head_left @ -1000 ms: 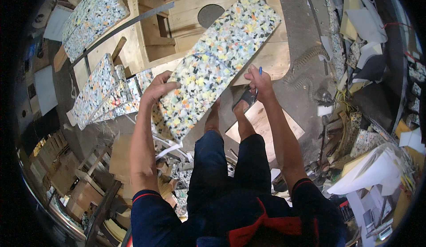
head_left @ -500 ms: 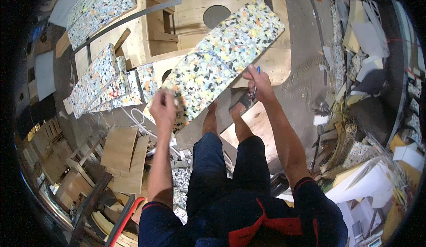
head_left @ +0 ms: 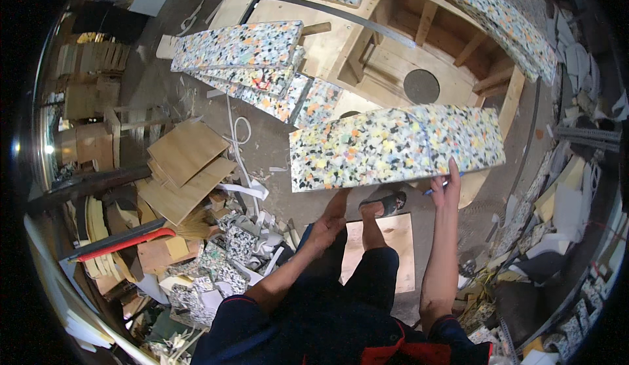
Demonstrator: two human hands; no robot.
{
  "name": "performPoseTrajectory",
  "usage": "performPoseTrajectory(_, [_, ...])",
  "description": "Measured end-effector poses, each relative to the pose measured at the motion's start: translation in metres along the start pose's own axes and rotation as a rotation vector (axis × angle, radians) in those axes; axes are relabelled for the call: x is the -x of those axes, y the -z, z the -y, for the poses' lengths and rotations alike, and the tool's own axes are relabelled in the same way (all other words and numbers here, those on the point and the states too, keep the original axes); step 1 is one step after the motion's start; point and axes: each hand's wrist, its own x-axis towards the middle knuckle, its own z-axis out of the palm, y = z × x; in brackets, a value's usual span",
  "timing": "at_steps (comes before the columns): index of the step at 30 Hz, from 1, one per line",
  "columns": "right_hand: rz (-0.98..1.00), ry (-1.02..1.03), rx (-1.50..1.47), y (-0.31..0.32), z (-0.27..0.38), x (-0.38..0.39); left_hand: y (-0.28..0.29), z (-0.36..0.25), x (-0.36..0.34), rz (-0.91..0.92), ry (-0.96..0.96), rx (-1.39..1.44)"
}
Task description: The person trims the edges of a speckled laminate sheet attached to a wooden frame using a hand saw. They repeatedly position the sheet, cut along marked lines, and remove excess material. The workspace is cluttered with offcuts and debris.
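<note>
Foam slab (head_left: 386,147) speckled, oblong; right hand (head_left: 448,192) grips slim pen (head_left: 429,192)

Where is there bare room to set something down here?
The pale board shows bare wood between the right leg and right forearm. Grey floor is mostly bare between the foam slab and the stacked brown boards. It's crowded at lower left, with heaped foam scraps, and along the right side.
</note>
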Motion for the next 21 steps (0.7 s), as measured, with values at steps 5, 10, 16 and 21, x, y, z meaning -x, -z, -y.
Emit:
performPoseTrajectory(5, [-0.01,-0.012,-0.153,-0.011,-0.007,0.048,0.047,-0.017,-0.005,0.13,0.046,0.404])
performPoseTrajectory(10, [-0.04,0.014,-0.137,-0.031,-0.01,0.076,0.051,-0.021,0.004,0.156,-0.006,0.798])
performPoseTrajectory(16, [-0.142,-0.003,-0.042,-0.051,-0.024,0.09,0.053,-0.039,-0.024,0.25,0.374,1.351])
performPoseTrajectory(21, [-0.22,0.096,-0.018,-0.075,-0.051,0.08,0.097,-0.077,-0.053,0.221,0.34,1.373])
